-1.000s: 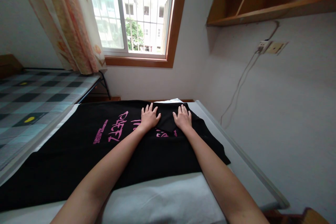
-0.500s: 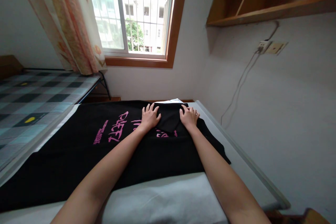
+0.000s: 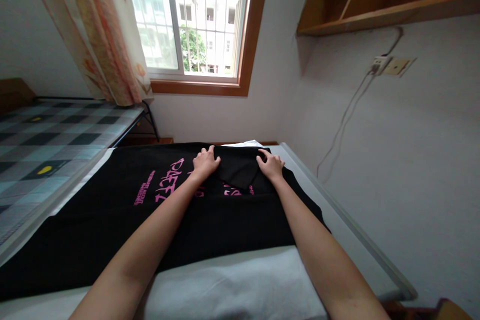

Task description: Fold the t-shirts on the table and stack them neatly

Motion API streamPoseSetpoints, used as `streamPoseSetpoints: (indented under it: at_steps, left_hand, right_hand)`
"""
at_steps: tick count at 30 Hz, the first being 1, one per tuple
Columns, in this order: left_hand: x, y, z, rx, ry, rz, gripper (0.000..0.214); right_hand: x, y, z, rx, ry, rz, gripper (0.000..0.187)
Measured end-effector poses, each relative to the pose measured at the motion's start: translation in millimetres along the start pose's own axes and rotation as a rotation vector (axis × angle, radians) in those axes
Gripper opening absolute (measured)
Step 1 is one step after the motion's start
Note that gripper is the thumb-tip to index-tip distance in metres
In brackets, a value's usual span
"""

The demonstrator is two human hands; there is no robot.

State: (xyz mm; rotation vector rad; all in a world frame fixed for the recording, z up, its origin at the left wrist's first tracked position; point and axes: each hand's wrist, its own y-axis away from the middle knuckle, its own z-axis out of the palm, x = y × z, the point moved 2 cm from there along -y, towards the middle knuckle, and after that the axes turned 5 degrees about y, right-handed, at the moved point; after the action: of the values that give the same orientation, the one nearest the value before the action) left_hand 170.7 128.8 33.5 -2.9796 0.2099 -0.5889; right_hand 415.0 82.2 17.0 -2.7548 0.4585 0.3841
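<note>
A black T-shirt (image 3: 240, 220) with pink lettering lies spread over a bed, its hem end toward the left. Between my hands, its far sleeve (image 3: 238, 167) is folded inward over the front, covering part of the print. My left hand (image 3: 205, 164) rests on the shirt near its far edge, fingers slightly bent and thumb apart. On the far right part of the folded cloth lies my right hand (image 3: 270, 165), index finger and thumb apart, the other fingers curled. The near sleeve shows beyond my right forearm.
White bedding (image 3: 232, 285) lies beneath the shirt, with a pale bed rail (image 3: 352, 222) along the right wall. A checkered bed (image 3: 82, 132) stands at left. Ahead is a barred window (image 3: 206, 25) with a curtain (image 3: 112, 50). A wooden shelf (image 3: 375, 17) hangs above a socket (image 3: 393, 66) with cords.
My left hand has slid a little left along the shirt's far edge, and its fingers are less spread. My right hand stays in nearly the same place.
</note>
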Motion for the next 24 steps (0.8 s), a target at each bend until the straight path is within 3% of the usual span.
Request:
streamPoseSetpoints:
  at_steps: [2,5,10,15,17,20,22,24]
  left_hand:
    - [-8,-7,-6.1,-0.085,0.039,-0.036,0.059]
    - [-16,-14,-14.0,-0.197,0.152,0.016,0.058]
    - [-27,-14,-24.5,-0.417,0.509,-0.046,0.054]
    - [-38,-17,-28.5,-0.470,0.423,-0.049,0.051]
    - [-37,-18,-27.2,-0.414,0.280,-0.018,0.054]
    - [-22,-13,-23.7,-0.145,0.063,0.097,0.052]
    - [-4,-4,-16.6,0.030,0.018,0.253,0.045]
    - [14,7,-4.0,0.077,0.052,0.439,0.044]
  right_hand:
    - [-3,2,-1,-0.012,0.052,-0.027,0.048]
    - [-4,3,-1,-0.043,0.117,-0.046,0.048]
    - [-1,2,0,-0.037,0.137,-0.015,0.039]
    - [-2,5,0,-0.054,0.172,-0.023,0.038]
    - [-3,7,-2,-0.010,0.171,-0.018,0.036]
    - [-9,11,-10,0.133,0.176,-0.032,0.035]
    - [-18,14,-13,0.201,0.171,-0.140,0.039]
    - [-29,17,-10,0.183,0.164,-0.323,0.045]
